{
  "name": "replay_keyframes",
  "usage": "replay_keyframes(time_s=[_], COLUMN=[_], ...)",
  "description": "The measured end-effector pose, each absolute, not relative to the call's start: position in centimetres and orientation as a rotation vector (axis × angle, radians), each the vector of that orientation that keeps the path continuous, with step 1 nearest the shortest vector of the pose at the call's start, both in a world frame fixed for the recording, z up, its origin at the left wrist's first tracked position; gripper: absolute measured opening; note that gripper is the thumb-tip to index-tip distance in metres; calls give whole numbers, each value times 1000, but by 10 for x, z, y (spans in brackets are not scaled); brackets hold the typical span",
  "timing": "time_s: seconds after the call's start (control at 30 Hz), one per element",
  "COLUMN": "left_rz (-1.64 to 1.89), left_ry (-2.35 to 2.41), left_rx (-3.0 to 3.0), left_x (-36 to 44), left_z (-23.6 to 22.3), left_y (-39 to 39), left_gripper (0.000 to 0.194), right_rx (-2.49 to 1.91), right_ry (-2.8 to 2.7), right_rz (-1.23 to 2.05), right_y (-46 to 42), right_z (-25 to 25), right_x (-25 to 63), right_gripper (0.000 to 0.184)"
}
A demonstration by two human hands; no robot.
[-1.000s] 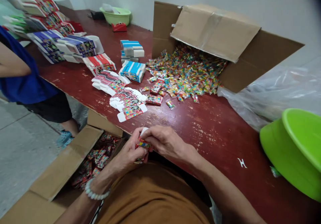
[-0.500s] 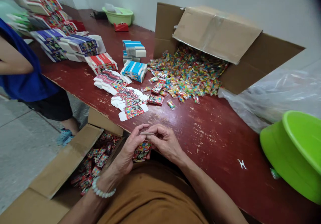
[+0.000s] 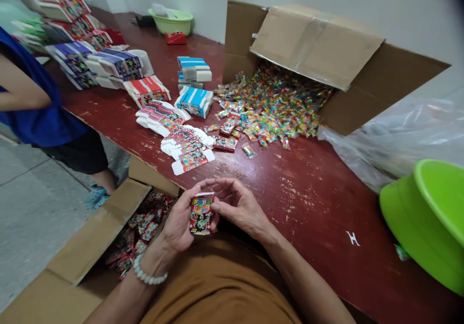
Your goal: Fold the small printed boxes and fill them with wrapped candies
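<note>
A small printed candy box (image 3: 201, 215), red and black with bright dots, stands nearly upright in front of my body. My left hand (image 3: 179, 220) is closed round its left side and back. At its upper right edge is my right hand (image 3: 241, 208), thumb against the box and fingers curled by its top. A white strip shows along the box's top end. Beyond the hands lies a fanned row of flat box blanks (image 3: 194, 160), beside two small filled-looking boxes, one of them a red box (image 3: 224, 143). Wrapped candies (image 3: 275, 106) spill from a cardboard carton (image 3: 319, 43).
An open carton (image 3: 97, 232) of small boxes stands below the table edge at left. Banded blue bundles (image 3: 195, 101) and red bundles (image 3: 147, 90) sit on the dark red table (image 3: 290, 193). A green basin (image 3: 424, 227) is at right. A person in blue (image 3: 32, 92) stands at left.
The box's printed front has turned more into view and its top flap is folded down flatter. My right thumb has moved down from the flap to the box's side.
</note>
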State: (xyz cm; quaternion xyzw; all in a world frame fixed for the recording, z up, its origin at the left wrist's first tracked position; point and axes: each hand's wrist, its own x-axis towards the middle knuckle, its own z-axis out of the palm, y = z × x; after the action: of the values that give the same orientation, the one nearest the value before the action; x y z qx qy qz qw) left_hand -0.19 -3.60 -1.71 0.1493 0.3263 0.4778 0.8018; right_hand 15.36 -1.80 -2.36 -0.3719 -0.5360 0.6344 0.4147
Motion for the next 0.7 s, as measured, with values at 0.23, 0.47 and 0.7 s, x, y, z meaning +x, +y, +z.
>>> replay_keyframes(time_s=[0.23,0.47,0.7], left_rz=[1099,1105,993], left_ry=[716,784,760], left_rx=[240,215,386], left_x=[1,6,8], left_z=[-14,-10,-20], left_y=[-38,-38,-43], left_gripper=[34,33,38], right_rx=[-1149,-1118,-1001], right_ry=[-1282,-1541,-1330], right_rz=[1500,1124,1352], right_y=[-29,-29,-20], right_z=[-29,-29,-28], right_x=[145,146,153], right_gripper=[26,15,18])
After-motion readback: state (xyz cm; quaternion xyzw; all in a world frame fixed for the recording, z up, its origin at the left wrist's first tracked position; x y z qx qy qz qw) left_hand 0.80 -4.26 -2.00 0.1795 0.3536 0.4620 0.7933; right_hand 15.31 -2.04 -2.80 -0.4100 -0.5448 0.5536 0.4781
